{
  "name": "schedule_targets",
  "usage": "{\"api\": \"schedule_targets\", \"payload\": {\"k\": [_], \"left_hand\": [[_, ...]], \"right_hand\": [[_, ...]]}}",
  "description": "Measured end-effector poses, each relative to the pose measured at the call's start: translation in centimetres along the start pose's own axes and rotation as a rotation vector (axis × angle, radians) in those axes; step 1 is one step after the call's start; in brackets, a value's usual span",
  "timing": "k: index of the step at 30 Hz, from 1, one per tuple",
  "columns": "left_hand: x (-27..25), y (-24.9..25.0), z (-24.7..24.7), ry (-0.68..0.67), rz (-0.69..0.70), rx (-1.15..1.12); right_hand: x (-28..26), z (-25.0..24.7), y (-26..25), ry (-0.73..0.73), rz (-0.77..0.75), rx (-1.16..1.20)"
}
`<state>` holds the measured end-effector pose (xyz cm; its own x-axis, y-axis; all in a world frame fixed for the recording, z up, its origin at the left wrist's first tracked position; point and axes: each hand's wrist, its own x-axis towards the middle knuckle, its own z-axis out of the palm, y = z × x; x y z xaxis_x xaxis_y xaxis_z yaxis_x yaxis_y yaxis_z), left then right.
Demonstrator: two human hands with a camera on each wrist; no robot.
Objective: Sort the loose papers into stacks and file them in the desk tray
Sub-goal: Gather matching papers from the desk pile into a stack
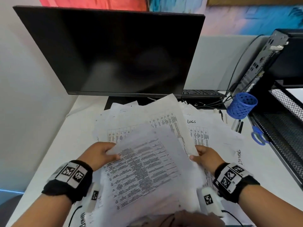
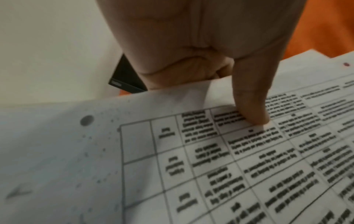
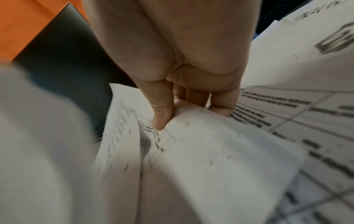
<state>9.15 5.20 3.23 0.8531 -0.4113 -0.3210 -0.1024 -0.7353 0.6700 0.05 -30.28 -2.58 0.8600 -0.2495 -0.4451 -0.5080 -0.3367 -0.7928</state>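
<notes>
A bundle of printed sheets with tables (image 1: 147,164) is held up over the desk between both hands. My left hand (image 1: 100,154) pinches its left edge, thumb (image 2: 254,106) pressed on top of the printed table (image 2: 229,159). My right hand (image 1: 203,155) pinches the right edge, thumb (image 3: 162,112) on top of the sheets (image 3: 201,151) and the fingers underneath. More loose papers (image 1: 213,133) lie spread on the desk below, some hand-labelled. The black mesh desk tray (image 1: 282,128) stands at the right edge.
A dark monitor (image 1: 114,51) stands right behind the papers, with a keyboard (image 1: 201,92) beside its base. A blue mesh pen cup (image 1: 242,105), markers (image 1: 237,125) and blue scissors (image 1: 258,135) lie right of the papers. A computer case (image 1: 265,63) stands on the tray.
</notes>
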Motion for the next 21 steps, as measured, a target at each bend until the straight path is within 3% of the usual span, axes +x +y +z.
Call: {"api": "schedule_targets", "payload": {"k": [4, 9, 13, 16, 21], "left_hand": [[3.6, -0.8, 2.1, -0.14, 0.067, 0.254], [6.2, 0.0, 4.8, -0.2, 0.009, 0.447], [6.4, 0.8, 5.9, -0.235, -0.006, 0.417], [6.0, 1.1, 4.9, -0.166, -0.056, 0.328], [5.5, -0.1, 0.9, 0.125, -0.252, 0.029]], "right_hand": [[-0.7, 0.0, 0.7, -0.004, -0.009, 0.075], [-1.4, -0.1, 1.4, 0.02, 0.02, 0.122], [-1.7, -0.4, 2.0, 0.046, 0.058, 0.142], [-1.2, -0.8, 2.8, 0.078, 0.092, 0.065], [-0.2, -1.3, 4.0, 0.066, 0.173, 0.036]]}}
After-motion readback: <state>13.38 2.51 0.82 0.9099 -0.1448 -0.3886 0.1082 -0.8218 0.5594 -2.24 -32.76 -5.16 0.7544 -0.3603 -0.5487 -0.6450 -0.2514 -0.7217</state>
